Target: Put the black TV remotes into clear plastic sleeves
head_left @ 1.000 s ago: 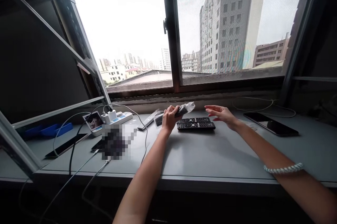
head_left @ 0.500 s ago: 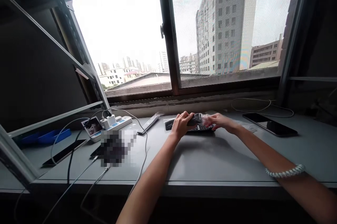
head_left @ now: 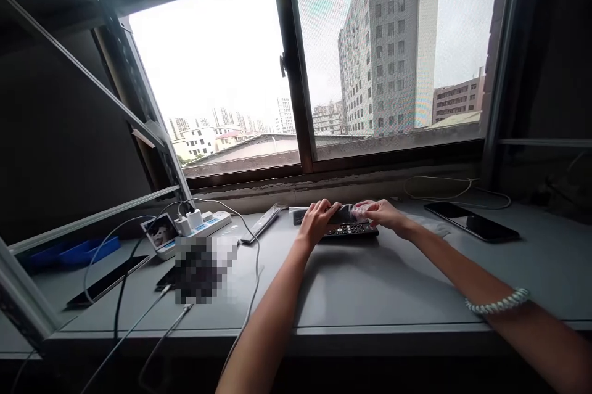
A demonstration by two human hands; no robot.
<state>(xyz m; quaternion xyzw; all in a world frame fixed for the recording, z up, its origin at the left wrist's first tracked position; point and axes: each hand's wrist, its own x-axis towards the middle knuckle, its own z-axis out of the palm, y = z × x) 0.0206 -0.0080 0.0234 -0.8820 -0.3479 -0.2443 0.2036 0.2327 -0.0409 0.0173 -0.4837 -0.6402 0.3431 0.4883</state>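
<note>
My left hand (head_left: 318, 221) is closed over a dark, long item in clear plastic, which looks like a wrapped remote control (head_left: 343, 215). My right hand (head_left: 383, 215) pinches the crumpled end of its clear plastic bag (head_left: 358, 213). Just in front of both hands, a black remote control (head_left: 352, 230) lies on the desk with its buttons facing up. Part of it is hidden by my left hand. Another plastic-wrapped strip, dark along its edge (head_left: 263, 225), rests to the left of my left hand.
A large black phone (head_left: 472, 221) lies at the right, near loose plastic (head_left: 432, 225) and a white cable. To the left are a power strip (head_left: 206, 227) with chargers, another dark phone (head_left: 108, 283), blue trays (head_left: 87, 251) and several trailing cables. A window (head_left: 305, 73) stands behind the desk (head_left: 370, 295).
The view has shifted slightly. My hands have tilted the wrapped item lower and flatter, and more of the buttoned remote control shows beneath it. Both hands keep their hold.
</note>
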